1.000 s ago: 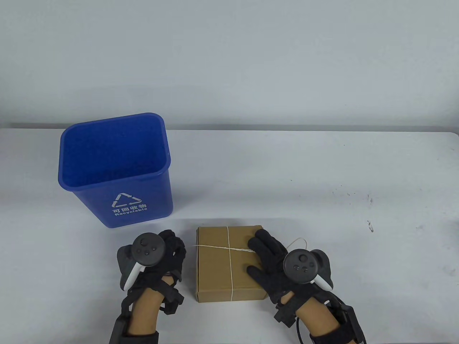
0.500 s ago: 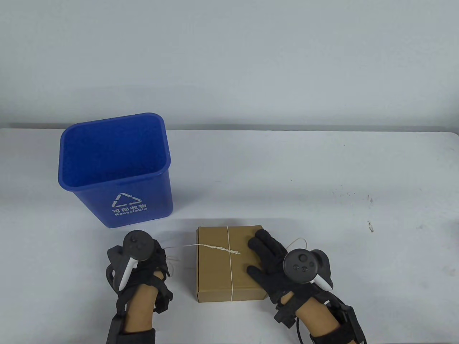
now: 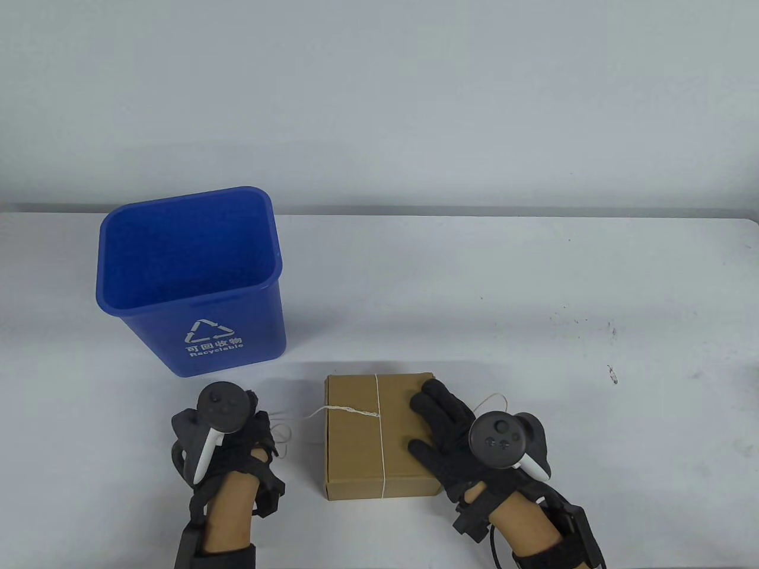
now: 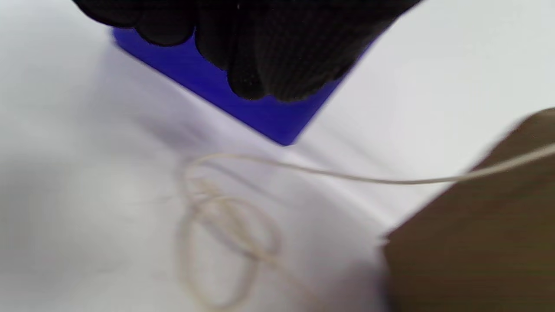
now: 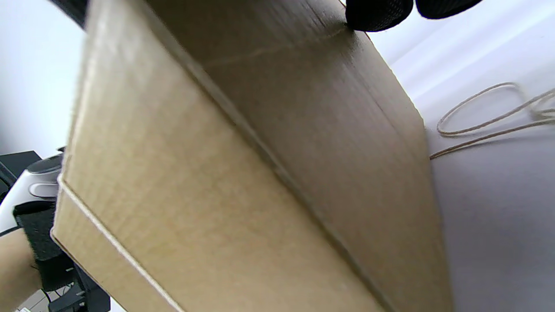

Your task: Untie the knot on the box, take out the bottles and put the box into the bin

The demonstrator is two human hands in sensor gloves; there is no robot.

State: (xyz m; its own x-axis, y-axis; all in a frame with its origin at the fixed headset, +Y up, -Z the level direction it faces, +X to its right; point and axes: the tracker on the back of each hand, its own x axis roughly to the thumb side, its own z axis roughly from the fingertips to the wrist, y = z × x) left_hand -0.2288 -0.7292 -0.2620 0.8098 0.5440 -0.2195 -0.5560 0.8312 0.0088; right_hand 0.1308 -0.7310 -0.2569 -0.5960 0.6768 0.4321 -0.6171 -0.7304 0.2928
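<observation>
Cardboard box: sits on the near bench, one string band left around it.
Right hand: flat, fingers straight, pressing the lid.
Left hand: has drawn the string leftward off the lid; fingers curled, grip hidden.
Meaning: knot looks undone, lid nearly free.
Blue bin: beyond, empty.

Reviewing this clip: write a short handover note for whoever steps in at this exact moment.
Left hand: beside the box, fingers curled; whether it grips the string is unclear.
Right hand: flat on the cardboard box, steadying it.
Blue bin stands behind the left hand.
Not done: one string band is around the closed box, no bottles are out, the box is not binned.
</observation>
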